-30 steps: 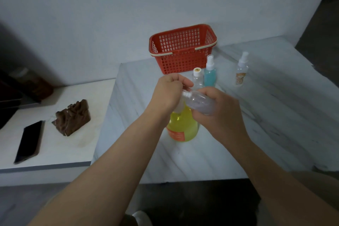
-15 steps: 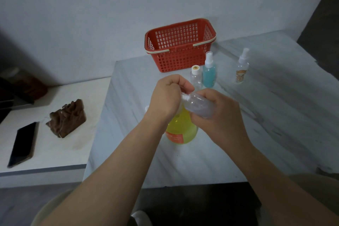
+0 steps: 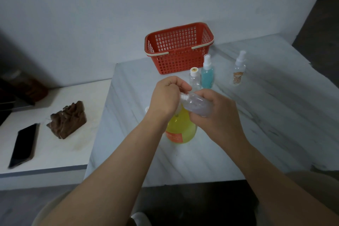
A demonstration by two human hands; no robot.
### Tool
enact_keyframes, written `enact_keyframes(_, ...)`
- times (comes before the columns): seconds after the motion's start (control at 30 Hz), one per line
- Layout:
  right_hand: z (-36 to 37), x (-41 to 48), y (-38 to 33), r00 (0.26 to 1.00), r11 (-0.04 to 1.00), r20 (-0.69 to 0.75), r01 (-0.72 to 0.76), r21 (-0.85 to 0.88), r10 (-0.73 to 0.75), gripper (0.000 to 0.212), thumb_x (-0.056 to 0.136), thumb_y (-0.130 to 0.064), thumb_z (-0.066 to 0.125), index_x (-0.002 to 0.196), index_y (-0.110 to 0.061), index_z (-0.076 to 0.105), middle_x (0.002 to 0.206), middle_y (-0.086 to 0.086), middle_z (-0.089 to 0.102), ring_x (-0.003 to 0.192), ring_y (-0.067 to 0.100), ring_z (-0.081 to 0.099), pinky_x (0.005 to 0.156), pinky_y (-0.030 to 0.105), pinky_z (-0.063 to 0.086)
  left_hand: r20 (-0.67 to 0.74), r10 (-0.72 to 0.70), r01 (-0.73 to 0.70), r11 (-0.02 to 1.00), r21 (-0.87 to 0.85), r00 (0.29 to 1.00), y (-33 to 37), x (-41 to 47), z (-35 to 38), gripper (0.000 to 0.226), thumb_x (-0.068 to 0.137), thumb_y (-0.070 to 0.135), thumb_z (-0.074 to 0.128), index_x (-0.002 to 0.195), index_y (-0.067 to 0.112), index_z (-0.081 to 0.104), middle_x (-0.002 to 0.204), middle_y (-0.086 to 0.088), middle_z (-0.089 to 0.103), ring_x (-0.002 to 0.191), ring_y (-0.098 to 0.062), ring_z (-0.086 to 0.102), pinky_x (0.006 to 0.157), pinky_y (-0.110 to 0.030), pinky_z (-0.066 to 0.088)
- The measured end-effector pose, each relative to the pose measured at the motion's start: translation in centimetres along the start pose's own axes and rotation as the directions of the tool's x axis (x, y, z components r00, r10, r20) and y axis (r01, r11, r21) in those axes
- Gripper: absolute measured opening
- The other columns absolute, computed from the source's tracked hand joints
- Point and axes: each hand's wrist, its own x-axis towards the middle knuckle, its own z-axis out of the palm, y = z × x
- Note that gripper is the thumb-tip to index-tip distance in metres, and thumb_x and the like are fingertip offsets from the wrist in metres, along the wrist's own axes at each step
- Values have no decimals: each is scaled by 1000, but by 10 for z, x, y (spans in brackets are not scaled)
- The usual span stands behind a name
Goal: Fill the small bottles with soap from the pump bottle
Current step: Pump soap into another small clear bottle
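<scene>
A pale marbled surface (image 3: 266,134) carries the yellow pump bottle (image 3: 181,131) nearest. Just above it the right hand (image 3: 218,121) grips a clear small bottle (image 3: 197,104), tilted. The left hand (image 3: 165,99) is curled at its neck; what it grips is hidden. Beyond stand a capped clear bottle (image 3: 194,81), a blue spray bottle (image 3: 207,77), a stickered spray bottle (image 3: 238,72) and a red basket (image 3: 178,51).

head cam | faces forward-down | close over marble table (image 3: 266,134)

Clear bottle (image 3: 197,104) tilted, perhaps touching yellow pump bottle (image 3: 181,130).
</scene>
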Motion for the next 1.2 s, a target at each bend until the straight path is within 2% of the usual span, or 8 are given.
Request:
enact_keyframes(0.2,0,1,-1,999,1000,-32,7,-29,-8,21,67,-16,74,83,-25,66,64,-8,59,62,14,54,56,26,41,5,-26,26,1000,0,1000,9,-4,-1,36,79,-7,33,67,11,62,67,-3,60,60,-13,52,51,-20,40)
enact_keyframes(0.33,-1,1,-2,1000,999,-29,10,-50,-12,22,67,-16,74,86,-21,67,67,-4,62,64,17,56,58,28,42,-2,-8,8,1000,-13,1000,12,-4,-3,35,79,-8,34,69,9,63,69,-7,61,65,-17,55,55,-22,43)
enact_keyframes(0.67,0,1,0,1000,1000,-21,5,-20,-5,21,66,-17,74,84,-26,65,68,-5,63,65,17,58,59,29,45,19,3,-3,1000,-22,1000,6,-2,-2,38,75,-10,30,68,10,63,70,-7,60,64,-18,53,53,-23,39)
enact_keyframes(0.87,4,2,4,1000,1000,-27,8,-2,-8,27,63,-19,73,80,-36,60,65,-10,60,63,11,57,57,27,45,31,14,-13,1000,-17,999,-2,3,1,39,72,-11,29,65,10,61,65,-5,58,61,-17,51,52,-24,37)
enact_keyframes(1.2,2,0,3,1000,999,-7,-3,-45,3,27,65,-17,74,84,-33,63,65,-10,58,64,11,56,56,22,40,18,-9,9,1000,-13,1000,-1,1,0,38,75,-9,30,65,10,61,68,-7,59,64,-17,52,55,-25,39)
